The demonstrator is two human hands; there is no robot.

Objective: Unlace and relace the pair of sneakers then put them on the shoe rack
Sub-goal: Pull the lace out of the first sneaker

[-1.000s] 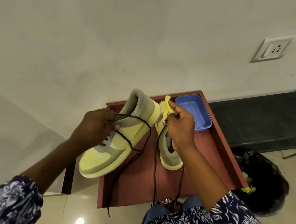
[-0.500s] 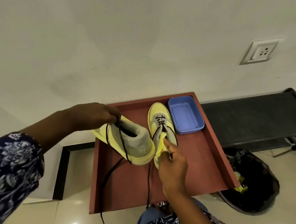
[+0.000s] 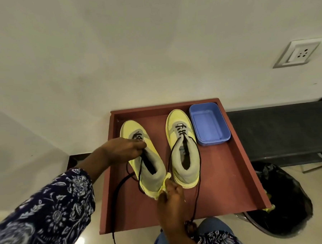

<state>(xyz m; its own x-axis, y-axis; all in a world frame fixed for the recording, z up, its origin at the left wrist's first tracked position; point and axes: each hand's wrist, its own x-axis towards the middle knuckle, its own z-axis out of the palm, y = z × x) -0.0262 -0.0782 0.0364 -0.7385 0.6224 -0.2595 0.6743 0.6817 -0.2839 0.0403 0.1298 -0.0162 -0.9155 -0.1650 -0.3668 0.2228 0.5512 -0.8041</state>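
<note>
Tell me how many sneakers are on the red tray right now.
2. The left sneaker sits on the red tray, gripped at its tongue by the left hand. The right sneaker stands beside the blue container. None seem hidden.

I saw a blue tub [image 3: 209,126], a wall socket [image 3: 297,53], a black bench [image 3: 280,132] and a lined bin [image 3: 283,201].

Two yellow-grey sneakers [image 3: 183,145] upright, side by side, toes away, on the red-brown tray [image 3: 231,166], black laces [image 3: 197,176] trailing loose
</note>
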